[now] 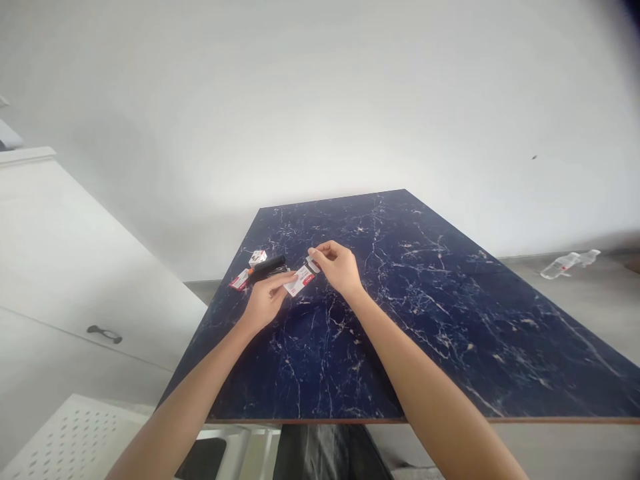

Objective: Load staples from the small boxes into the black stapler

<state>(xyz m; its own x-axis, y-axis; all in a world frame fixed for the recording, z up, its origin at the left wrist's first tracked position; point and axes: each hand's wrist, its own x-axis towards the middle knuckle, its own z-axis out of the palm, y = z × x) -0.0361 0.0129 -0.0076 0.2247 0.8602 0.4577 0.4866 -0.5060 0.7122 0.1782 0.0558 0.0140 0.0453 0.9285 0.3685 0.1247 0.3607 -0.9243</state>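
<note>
My left hand (266, 299) grips a small white and red cardboard box (299, 281) over the dark blue table. At the box's far right end, my right hand (336, 265) pinches the raised end flap (313, 265) between thumb and fingers. Whether anything is inside the box cannot be seen. Just beyond my left hand lies a black object (269, 268) with a shiny, wrapped-looking side; its kind is unclear. Beside it are a white box with black marks (258, 258) and a flat red and white box (239, 280). A bit of orange shows between them.
The blue marble-patterned table (400, 320) stands against a white wall. To the left is a white cabinet with a dark handle (105, 334). A white perforated chair (75, 433) sits at the lower left. Clear plastic bottles (569, 264) lie on the floor at right.
</note>
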